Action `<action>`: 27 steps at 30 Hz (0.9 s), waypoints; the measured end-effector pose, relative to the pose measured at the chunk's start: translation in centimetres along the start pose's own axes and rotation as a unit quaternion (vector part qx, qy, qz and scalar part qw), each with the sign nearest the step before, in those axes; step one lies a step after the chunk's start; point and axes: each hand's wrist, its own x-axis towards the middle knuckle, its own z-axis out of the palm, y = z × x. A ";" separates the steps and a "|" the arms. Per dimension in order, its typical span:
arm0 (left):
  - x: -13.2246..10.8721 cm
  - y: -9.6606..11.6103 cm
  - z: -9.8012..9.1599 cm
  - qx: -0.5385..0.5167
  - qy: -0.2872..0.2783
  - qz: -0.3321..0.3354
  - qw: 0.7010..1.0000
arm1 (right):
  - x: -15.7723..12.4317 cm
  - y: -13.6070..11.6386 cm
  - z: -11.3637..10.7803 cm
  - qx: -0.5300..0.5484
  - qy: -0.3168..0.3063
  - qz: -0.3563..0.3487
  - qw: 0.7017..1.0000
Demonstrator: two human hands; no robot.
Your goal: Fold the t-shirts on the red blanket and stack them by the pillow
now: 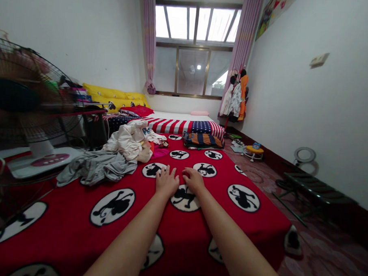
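Note:
My left hand point(167, 181) lies flat on a red blanket point(211, 220) patterned with white circles and black cartoon figures. Its fingers are spread and nothing is in them. Close beside it, my right hand point(193, 180) rests on the same blanket, fingers slightly curled and apart, holding nothing. Ahead and to the left lies a heap of crumpled clothes: a grey garment point(105, 167) in front and cream-white clothes point(127, 139) behind. Farther forward, right of the middle, a stack of folded clothes point(204, 140) with an orange and dark striped piece sits on the blanket.
An electric fan point(43, 150) stands on a chair at the left. Beyond the blanket is a bed with a stars-and-stripes cover point(172, 125) and yellow cushions point(112, 96). On the right floor stand a black folding bench point(318, 188) and a small yellow stool point(254, 150).

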 end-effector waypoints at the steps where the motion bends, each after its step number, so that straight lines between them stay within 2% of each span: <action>1: 0.0 0.0 0.0 -0.002 -0.002 -0.002 1.000 | 0.0 0.0 0.0 0.001 -0.001 0.000 1.000; 12: 0.0 -0.1 0.1 -0.027 0.006 -0.001 1.000 | 0.1 0.1 -0.1 0.040 0.004 0.017 0.999; 21: 0.8 -1.7 -0.8 -0.120 0.033 0.015 0.992 | -0.3 0.5 -0.6 0.145 -0.015 0.008 0.989; 27: 0.8 -2.0 -0.9 -0.152 0.044 0.014 0.987 | -0.1 0.7 -0.3 0.160 -0.011 0.019 0.987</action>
